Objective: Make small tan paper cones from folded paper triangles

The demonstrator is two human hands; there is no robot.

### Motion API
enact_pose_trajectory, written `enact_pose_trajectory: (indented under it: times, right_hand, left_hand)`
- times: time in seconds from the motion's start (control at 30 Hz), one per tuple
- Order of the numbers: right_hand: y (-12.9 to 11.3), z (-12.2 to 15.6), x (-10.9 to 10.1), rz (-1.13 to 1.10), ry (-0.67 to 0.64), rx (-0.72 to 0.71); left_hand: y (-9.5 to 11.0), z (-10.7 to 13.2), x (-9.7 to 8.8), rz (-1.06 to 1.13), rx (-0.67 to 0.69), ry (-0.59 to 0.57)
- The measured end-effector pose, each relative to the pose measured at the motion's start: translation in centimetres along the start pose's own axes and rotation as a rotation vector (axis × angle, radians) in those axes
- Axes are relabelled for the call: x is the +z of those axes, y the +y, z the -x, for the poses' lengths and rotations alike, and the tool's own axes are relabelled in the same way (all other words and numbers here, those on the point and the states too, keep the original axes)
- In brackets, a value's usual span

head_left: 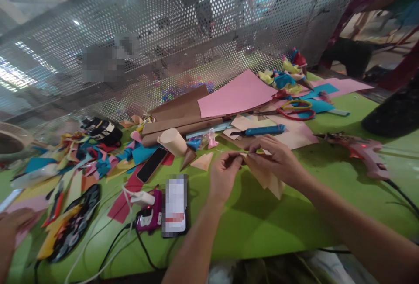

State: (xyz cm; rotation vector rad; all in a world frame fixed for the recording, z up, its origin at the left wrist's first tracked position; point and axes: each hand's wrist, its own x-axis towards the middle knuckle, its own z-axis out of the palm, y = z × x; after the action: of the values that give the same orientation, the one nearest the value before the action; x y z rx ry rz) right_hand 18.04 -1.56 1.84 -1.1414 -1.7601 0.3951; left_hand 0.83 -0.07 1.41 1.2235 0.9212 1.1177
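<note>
Both my hands meet over the green table [248, 236] at a folded piece of cream paper [266, 179]. Thumb and fingers of my left hand [225, 172] pinch its upper left end. My right hand [276, 159] grips the same paper along its top, and part of the sheet hangs below the fingers. Just beyond them lies a blue utility knife [262, 130] on cream paper scraps [297, 133]. To the left of my left hand are a small cream paper piece [202, 161] and a brown paper cone [189, 158].
A pink hot glue gun [368, 157] with a lit red light lies at right. Scissors [296, 109] rest behind the knife. Two phones [152, 164], a purple power adapter [150, 216] and loose cables occupy the left. Another person's hand [16, 223] is at far left. Perforated metal [183, 35] stands behind.
</note>
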Motion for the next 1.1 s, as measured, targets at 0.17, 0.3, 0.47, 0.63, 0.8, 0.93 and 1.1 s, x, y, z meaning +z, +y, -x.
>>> enact_pose_trajectory:
  times: [0.17,0.3,0.47,0.63,0.8,0.93,1.1]
  right_hand:
    - [-0.1,0.0,0.0,-0.011,0.008,-0.014]
    - [-0.2,0.1,0.0,-0.045,-0.002,0.026]
    - [-0.1,0.3,0.2,-0.102,0.028,0.090]
    - [-0.2,0.4,0.6,-0.106,0.046,0.112]
    - [-0.5,0.4,0.7,-0.079,0.057,0.094]
    - [-0.4,0.4,0.9,-0.058,0.075,0.088]
    - [-0.2,0.5,1.1,-0.014,0.094,0.028]
  left_hand:
    - [0.2,0.0,0.0,0.001,-0.007,-0.004]
    - [0.2,0.0,-0.2,-0.024,0.015,0.001]
    - [0.1,0.1,-0.1,-0.062,0.056,0.020]
    - [-0.1,0.1,0.0,-0.046,0.022,0.022]
    - [-0.1,0.0,0.0,0.004,-0.067,0.021]
    - [0.0,0.0,0.0,0.015,-0.064,0.018]
    - [0.1,0.2,0.2,0.033,-0.061,0.018]
